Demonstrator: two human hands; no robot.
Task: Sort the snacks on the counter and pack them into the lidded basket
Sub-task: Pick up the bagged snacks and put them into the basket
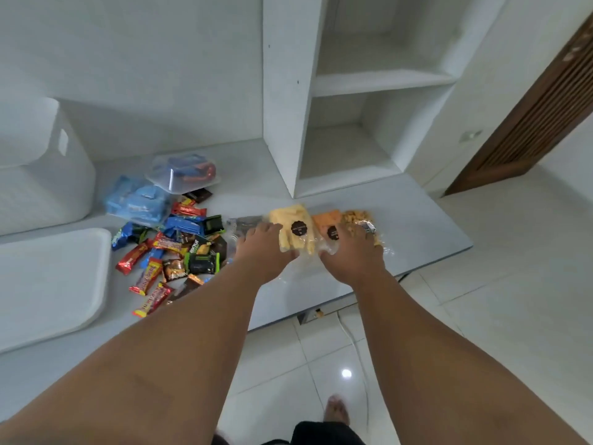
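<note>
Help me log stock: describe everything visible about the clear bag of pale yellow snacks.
The clear plastic bag of pale yellow stick-shaped snacks lies flat on the pale grey counter, a round dark sticker on top. The sticker's text is unreadable. The left hand touches its left side; a clear bag of orange snacks adjoins its right.

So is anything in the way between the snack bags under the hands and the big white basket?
Yes. A pile of candy bars, blue packets and a clear tub lie on the counter between the snack bags and the basket. The lid is off, lying beside it. Lifting the bags over would probably clear them.
</note>
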